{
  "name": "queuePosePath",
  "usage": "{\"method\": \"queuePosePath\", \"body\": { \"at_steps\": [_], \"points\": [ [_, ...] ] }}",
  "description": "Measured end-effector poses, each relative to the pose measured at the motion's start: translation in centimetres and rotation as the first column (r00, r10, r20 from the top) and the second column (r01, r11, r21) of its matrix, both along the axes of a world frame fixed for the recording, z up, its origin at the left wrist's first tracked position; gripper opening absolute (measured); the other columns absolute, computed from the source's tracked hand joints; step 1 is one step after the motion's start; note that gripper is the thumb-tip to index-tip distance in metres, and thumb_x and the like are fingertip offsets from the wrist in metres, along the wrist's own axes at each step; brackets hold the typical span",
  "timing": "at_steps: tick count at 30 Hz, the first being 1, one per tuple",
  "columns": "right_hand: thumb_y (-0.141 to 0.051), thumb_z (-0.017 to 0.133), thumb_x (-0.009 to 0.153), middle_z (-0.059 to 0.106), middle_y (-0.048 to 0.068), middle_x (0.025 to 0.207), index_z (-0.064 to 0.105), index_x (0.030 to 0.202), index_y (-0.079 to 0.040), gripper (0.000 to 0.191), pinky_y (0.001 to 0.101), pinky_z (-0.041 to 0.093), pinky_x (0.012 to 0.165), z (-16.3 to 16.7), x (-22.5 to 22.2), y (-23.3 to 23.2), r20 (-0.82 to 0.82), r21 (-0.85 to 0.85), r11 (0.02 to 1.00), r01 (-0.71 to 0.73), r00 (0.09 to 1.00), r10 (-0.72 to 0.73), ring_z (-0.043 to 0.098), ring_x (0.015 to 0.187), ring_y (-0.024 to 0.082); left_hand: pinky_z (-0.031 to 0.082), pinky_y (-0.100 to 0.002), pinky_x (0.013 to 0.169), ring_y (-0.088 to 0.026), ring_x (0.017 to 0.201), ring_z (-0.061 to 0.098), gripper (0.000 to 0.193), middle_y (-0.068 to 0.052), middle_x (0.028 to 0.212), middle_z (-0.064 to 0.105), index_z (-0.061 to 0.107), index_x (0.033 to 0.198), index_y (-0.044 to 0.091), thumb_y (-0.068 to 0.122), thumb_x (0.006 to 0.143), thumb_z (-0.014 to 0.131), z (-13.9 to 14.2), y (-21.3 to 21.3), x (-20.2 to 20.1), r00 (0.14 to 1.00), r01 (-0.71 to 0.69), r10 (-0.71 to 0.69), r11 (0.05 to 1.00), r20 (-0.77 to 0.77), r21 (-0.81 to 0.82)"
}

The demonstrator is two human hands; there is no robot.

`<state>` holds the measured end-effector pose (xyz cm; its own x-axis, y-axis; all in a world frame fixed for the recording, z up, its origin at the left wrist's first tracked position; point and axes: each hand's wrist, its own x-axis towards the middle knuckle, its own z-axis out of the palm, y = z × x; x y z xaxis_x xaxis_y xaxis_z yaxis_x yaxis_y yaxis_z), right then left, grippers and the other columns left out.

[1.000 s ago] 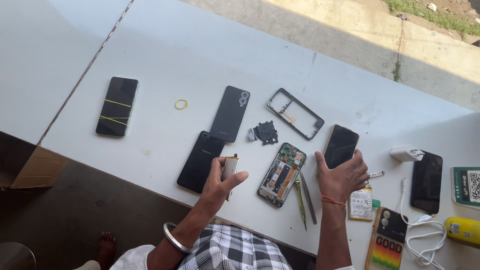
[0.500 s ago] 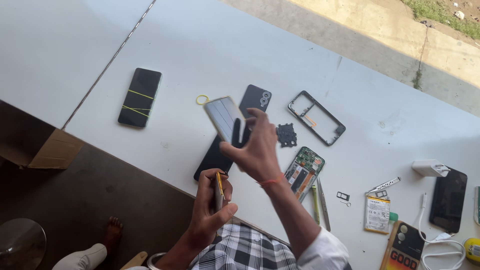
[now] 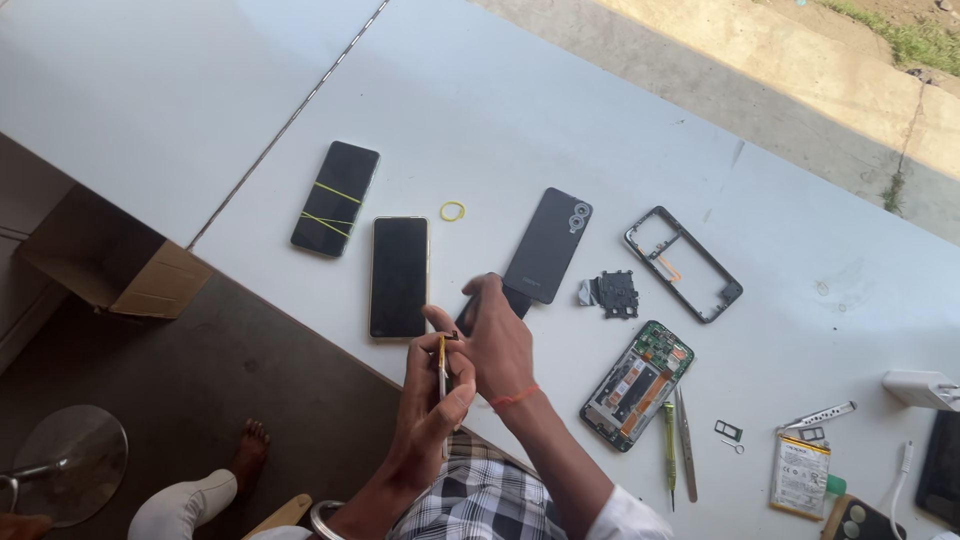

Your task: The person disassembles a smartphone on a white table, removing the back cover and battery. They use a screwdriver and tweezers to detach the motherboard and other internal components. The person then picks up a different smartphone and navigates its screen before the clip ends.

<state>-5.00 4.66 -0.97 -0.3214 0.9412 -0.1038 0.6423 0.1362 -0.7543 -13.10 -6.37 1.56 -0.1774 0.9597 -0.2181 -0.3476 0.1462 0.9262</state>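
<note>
Left hand (image 3: 432,395) — fingers closed round a thin yellow-handled tool (image 3: 442,362), held upright near the tabletop's front edge. Right hand (image 3: 497,340) — just beside the left, fingers curled and resting on the lower end of a dark phone (image 3: 492,300) lying flat; whether it grips the phone cannot be told. Orange thread at the right wrist, metal bangle at the left. Behind that phone, a dark back cover (image 3: 548,245) with twin camera rings. To its left, a black-screened phone (image 3: 399,276) face up, then a phone bound with yellow bands (image 3: 335,198); a loose yellow rubber band (image 3: 452,211) between. To the right: small black inner plate (image 3: 612,293), empty phone frame (image 3: 683,263), opened phone showing its circuit board (image 3: 637,385), tweezers (image 3: 686,444) and green screwdriver (image 3: 669,450) side by side, SIM tray (image 3: 728,431), battery (image 3: 800,475), white charger (image 3: 920,389). All on a white tabletop (image 3: 520,110).
</note>
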Motion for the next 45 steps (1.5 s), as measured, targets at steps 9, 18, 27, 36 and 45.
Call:
{"method": "queuePosePath", "body": {
  "at_steps": [9, 18, 27, 36, 45],
  "points": [
    [-0.040, 0.062, 0.092, 0.072, 0.010, 0.097, 0.062, 0.126, -0.004, 0.050, 0.0263, 0.055, 0.074, -2.2, 18.0, -9.5, -0.435, -0.758, 0.652, -0.013, 0.754, -0.491, 0.070, 0.091, 0.014, 0.056, -0.032, 0.070, -0.019, 0.089, 0.066, 0.051, -0.009, 0.111, 0.059, 0.055, 0.123, 0.004, 0.039, 0.088, 0.044, -0.3, 5.4, 7.4, 0.899, 0.437, -0.437, 0.898, 0.020, -0.043],
    [-0.038, 0.067, 0.089, 0.075, 0.018, 0.084, 0.063, 0.130, 0.004, 0.059, 0.0308, 0.053, 0.064, -6.7, 21.8, -10.9, -0.352, -0.641, 0.693, 0.331, 0.676, -0.648, 0.068, 0.072, 0.019, 0.063, -0.028, 0.074, -0.012, 0.091, 0.071, 0.041, -0.009, 0.104, 0.071, 0.062, 0.125, 0.004, 0.025, 0.090, 0.066, -2.1, 7.9, 11.5, 0.863, 0.490, -0.497, 0.867, -0.087, -0.095],
    [-0.034, 0.069, 0.089, 0.074, 0.018, 0.087, 0.065, 0.124, -0.001, 0.049, 0.0340, 0.056, 0.068, -4.7, 22.2, -9.5, -0.315, -0.574, 0.744, 0.342, 0.746, -0.587, 0.070, 0.075, 0.020, 0.058, -0.028, 0.059, -0.011, 0.073, 0.067, 0.030, -0.011, 0.081, 0.073, 0.074, 0.110, 0.003, 0.025, 0.089, 0.074, -2.1, 7.8, 10.7, 0.872, 0.420, -0.454, 0.886, -0.183, -0.199],
    [-0.033, 0.067, 0.092, 0.078, 0.018, 0.099, 0.069, 0.116, -0.002, 0.039, 0.0346, 0.063, 0.088, -5.6, 20.3, -8.4, -0.394, -0.392, 0.890, 0.234, 0.831, -0.392, 0.080, 0.100, 0.022, 0.061, -0.027, 0.069, -0.008, 0.082, 0.075, 0.022, -0.001, 0.097, 0.079, 0.081, 0.104, 0.008, 0.018, 0.085, 0.077, -0.6, 8.5, 8.8, 0.842, 0.371, -0.350, 0.928, -0.410, -0.029],
    [-0.027, 0.068, 0.092, 0.071, 0.019, 0.094, 0.066, 0.109, 0.002, 0.033, 0.0414, 0.066, 0.081, -5.7, 19.6, -8.6, -0.460, -0.479, 0.813, 0.333, 0.693, -0.555, 0.082, 0.093, 0.025, 0.058, -0.028, 0.067, -0.010, 0.073, 0.065, 0.028, -0.007, 0.085, 0.080, 0.079, 0.108, 0.012, 0.017, 0.081, 0.083, 0.4, 8.3, 8.7, 0.829, 0.308, -0.348, 0.937, -0.438, -0.163]
  ]
}}
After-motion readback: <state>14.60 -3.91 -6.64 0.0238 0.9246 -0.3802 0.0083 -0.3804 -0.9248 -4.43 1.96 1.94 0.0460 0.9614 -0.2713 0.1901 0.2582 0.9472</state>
